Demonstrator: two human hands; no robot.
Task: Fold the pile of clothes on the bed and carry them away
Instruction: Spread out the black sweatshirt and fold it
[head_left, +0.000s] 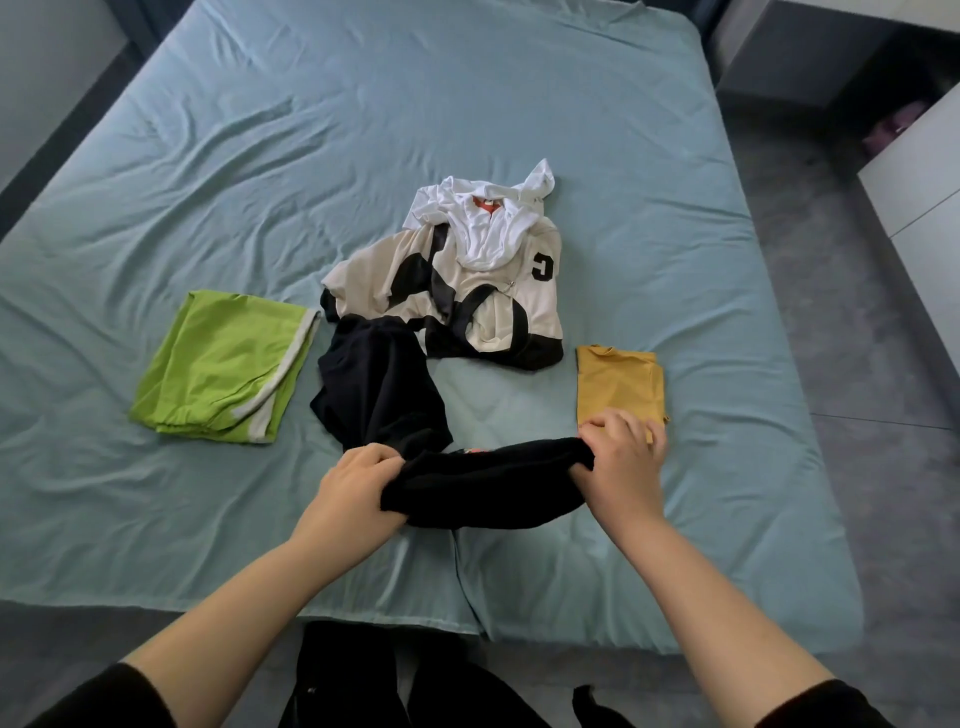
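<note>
A black garment (488, 486) is stretched between my hands above the near part of the bed (363, 130). My left hand (353, 493) grips its left end and my right hand (621, 462) grips its right end. Behind it lies an unfolded pile: a dark navy piece (379, 389), a cream and black jersey (467, 296) with a letter on it, and a white garment (488, 218) on top. A folded green garment (223, 364) lies to the left. A folded yellow garment (618, 384) lies to the right, partly behind my right hand.
The bed's light blue sheet is wrinkled and spreads far beyond the clothes. Grey floor (857, 364) runs along the right side, with white furniture (919, 171) at the right edge. More dark cloth (353, 675) shows below the bed's near edge.
</note>
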